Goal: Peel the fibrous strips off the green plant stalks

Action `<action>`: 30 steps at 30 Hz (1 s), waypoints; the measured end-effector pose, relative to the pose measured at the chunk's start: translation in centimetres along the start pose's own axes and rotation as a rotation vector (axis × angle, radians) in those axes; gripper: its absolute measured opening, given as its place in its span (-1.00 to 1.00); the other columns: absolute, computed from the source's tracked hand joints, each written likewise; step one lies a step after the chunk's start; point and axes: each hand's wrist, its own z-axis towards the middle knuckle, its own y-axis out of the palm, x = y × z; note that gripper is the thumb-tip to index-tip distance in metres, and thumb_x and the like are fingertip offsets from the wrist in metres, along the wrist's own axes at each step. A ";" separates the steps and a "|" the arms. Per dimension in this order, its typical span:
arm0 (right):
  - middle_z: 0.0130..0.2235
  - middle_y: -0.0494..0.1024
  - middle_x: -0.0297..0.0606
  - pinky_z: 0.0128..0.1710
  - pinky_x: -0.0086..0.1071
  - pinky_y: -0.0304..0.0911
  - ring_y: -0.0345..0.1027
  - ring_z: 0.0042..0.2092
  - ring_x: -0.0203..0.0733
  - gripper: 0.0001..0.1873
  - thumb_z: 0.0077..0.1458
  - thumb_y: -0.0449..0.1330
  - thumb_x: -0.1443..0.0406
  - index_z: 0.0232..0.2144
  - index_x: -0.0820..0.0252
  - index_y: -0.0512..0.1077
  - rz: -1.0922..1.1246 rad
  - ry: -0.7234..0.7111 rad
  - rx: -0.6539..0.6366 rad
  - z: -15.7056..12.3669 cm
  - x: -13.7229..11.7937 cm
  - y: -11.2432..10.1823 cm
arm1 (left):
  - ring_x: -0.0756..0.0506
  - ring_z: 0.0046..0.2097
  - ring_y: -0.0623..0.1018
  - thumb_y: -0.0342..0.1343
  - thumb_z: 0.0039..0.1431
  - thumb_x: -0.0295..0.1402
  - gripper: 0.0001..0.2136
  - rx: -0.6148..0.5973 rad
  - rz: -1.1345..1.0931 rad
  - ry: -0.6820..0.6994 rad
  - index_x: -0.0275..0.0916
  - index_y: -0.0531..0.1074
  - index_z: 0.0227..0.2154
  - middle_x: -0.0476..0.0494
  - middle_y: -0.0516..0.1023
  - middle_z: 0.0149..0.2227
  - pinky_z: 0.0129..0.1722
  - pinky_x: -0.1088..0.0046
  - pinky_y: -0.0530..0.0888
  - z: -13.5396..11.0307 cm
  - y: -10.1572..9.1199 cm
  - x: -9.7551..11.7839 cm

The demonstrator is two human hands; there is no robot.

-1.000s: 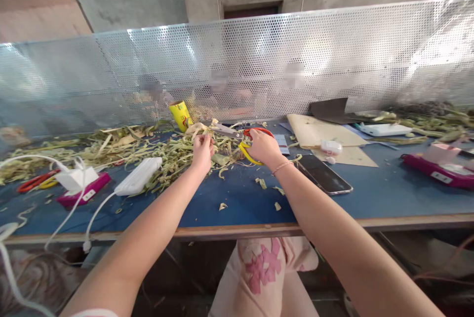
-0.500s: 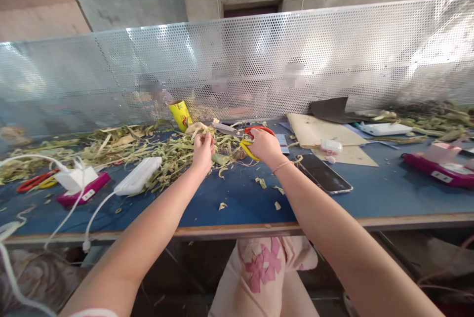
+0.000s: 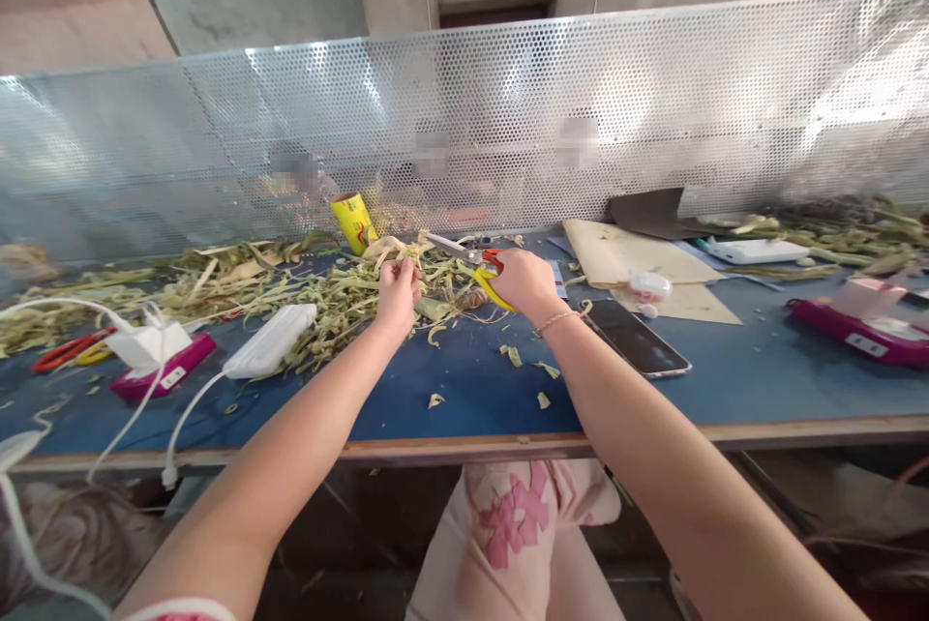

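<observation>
On the desk [image 3: 479, 408] before me, plant scraps [image 3: 334, 311] spread around my left fingers [image 3: 408, 279], the can [image 3: 353, 224] behind them. Scissors [image 3: 471, 256] reach leftward from my right fingers [image 3: 503, 283]. The phone [image 3: 643, 342] lies further right, papers [image 3: 624, 253] behind it; a mesh panel [image 3: 500, 108] lines the back.

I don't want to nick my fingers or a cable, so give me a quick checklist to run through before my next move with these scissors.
1. Scissors gripped in right hand: ok, held by the handles.
2. Plant piece pinched in left hand: looks ok, though small in view.
3. Left fingertips clear of the blades: cannot tell; they are close together.
4. White cables clear of the blades: ok, off to the left.
5. Phone clear of the blades: ok, lying beside the right forearm.
6. Front of tabletop free of scraps: not ok, a few lie there.
</observation>
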 end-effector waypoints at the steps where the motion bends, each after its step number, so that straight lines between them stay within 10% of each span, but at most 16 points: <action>1: -0.26 0.54 -0.14 -0.31 -0.40 0.18 0.39 -0.20 -0.12 -0.72 -0.02 0.06 0.22 -0.26 0.14 0.45 0.006 0.013 -0.009 0.0 0.0 0.0 | 0.19 -0.70 0.06 0.09 0.08 -0.35 -0.77 0.002 -0.007 -0.008 -0.21 0.11 -0.52 0.14 0.24 -0.63 -0.72 0.66 -0.04 0.0 0.0 0.0; 13: -0.16 0.49 0.00 -0.24 -0.41 0.16 0.36 -0.11 -0.09 -0.66 0.08 -0.02 0.22 -0.15 0.29 0.34 0.045 -0.037 -0.151 0.6 0.9 1.2 | 0.19 -0.74 0.05 -0.14 0.22 -0.42 -0.78 -0.046 -0.310 -0.404 -0.25 0.10 -0.55 0.12 0.17 -0.67 -0.77 0.70 -0.03 0.2 -0.1 1.2; 30: -0.26 0.52 -0.07 -0.43 -0.45 0.09 0.39 -0.26 -0.13 -0.57 0.08 0.00 0.00 -0.28 0.26 0.36 0.120 -0.162 -0.233 0.6 0.6 2.6 | 0.15 -0.74 0.01 -0.14 0.20 -0.36 -0.77 -0.175 -0.261 -0.390 -0.24 0.08 -0.57 0.11 0.11 -0.68 -0.78 0.65 -0.05 1.4 -1.7 1.0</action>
